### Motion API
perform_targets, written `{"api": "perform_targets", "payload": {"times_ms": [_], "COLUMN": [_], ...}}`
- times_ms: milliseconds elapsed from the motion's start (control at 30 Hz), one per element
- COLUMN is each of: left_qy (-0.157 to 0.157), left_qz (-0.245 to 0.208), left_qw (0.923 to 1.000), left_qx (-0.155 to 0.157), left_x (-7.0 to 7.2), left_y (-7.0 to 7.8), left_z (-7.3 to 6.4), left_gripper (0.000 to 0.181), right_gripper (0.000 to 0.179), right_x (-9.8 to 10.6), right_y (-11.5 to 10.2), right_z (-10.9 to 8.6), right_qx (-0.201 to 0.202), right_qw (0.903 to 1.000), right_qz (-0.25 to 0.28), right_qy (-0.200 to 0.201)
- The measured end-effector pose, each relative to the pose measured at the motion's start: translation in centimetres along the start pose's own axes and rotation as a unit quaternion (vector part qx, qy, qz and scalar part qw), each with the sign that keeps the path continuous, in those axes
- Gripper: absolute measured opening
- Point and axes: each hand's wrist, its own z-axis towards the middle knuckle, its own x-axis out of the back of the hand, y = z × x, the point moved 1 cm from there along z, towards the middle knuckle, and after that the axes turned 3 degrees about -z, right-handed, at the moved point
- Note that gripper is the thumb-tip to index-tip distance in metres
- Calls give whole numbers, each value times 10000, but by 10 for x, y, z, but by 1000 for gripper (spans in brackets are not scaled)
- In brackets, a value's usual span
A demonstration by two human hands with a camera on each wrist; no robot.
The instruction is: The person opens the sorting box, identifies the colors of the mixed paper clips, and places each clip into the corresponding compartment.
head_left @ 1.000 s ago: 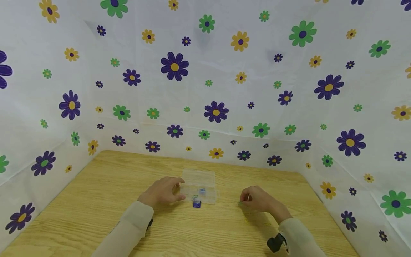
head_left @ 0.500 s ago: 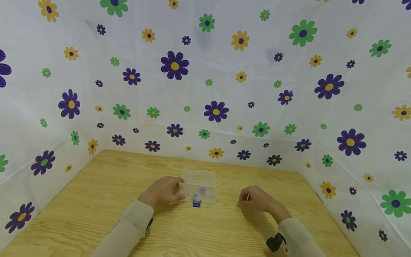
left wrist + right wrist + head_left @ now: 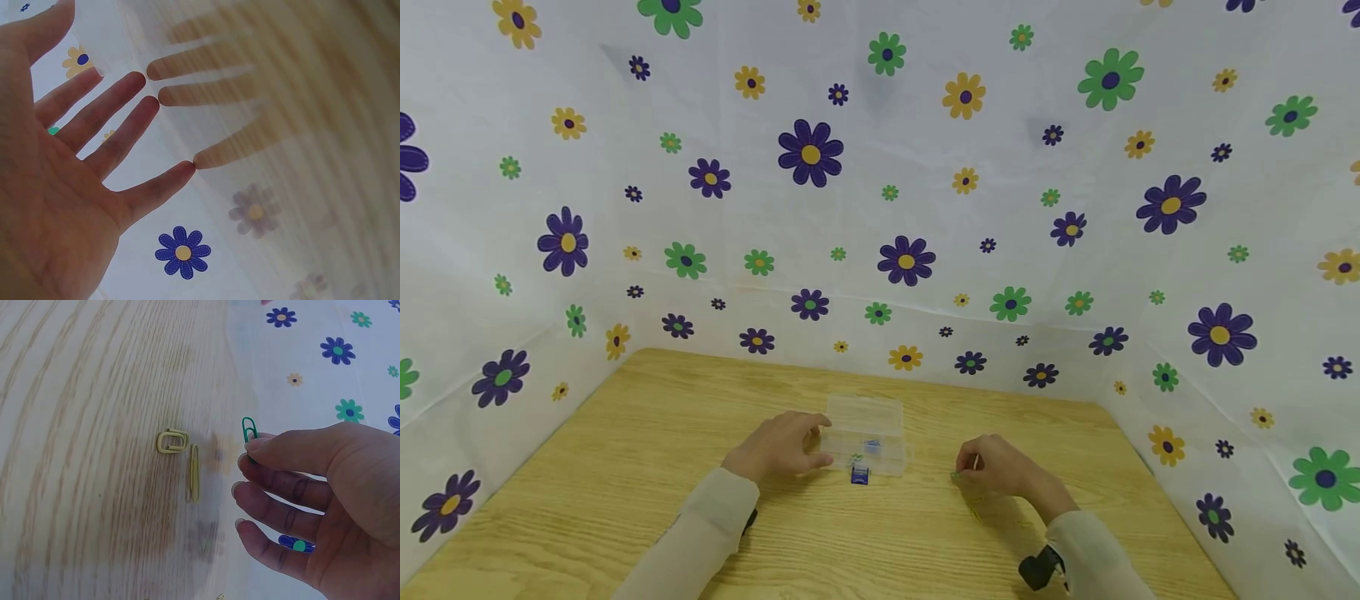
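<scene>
My right hand (image 3: 996, 465) pinches a green paper clip (image 3: 249, 428) between thumb and index finger, close over the table. Two yellow paper clips, one rounded (image 3: 172, 442) and one seen narrow (image 3: 194, 474), lie on the wood near those fingertips. To the left stands a clear plastic box (image 3: 891, 467) with its lid (image 3: 865, 412) raised at the back. Small blue pieces (image 3: 872, 446) and green pieces (image 3: 856, 458) show inside it. My left hand (image 3: 782, 446) rests at the box's left side, fingers spread; in the left wrist view its fingertips (image 3: 187, 165) meet their reflection.
A blue piece (image 3: 860, 475) sits at the box's front edge. The wooden table (image 3: 820, 550) runs back to a white flower-print cloth (image 3: 730, 225), which also hangs along both sides. A dark wrist camera (image 3: 1037, 569) sits below the right sleeve.
My right hand has shifted slightly left with the green paper clip. The left hand and the box stay where they were.
</scene>
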Motion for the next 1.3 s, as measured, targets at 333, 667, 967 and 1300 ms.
{"api": "perform_targets", "payload": {"times_ms": [333,667,967,1300], "left_qy": [18,11,6,52], "left_qz": [-6,-26,-80,-46], "left_qw": [9999,10000,10000,9999], "left_qx": [-134,-73,11,-100], "left_x": [0,0,-1,-1], "left_y": [-1,0,-2,-5], "left_z": [0,1,1,2], "left_gripper": [58,58,60,59], "right_gripper": [5,6,5,5], "right_x": [-1,-3,-2,-3], "right_y": [-4,-2,-6,-8], "right_z": [2,4,6,8], "right_qx": [-121,-12,-69,-130], "right_qw": [9999,10000,9999,9999], "right_qz": [81,50,60,84], "right_qy": [-58,-33,-42,-59]}}
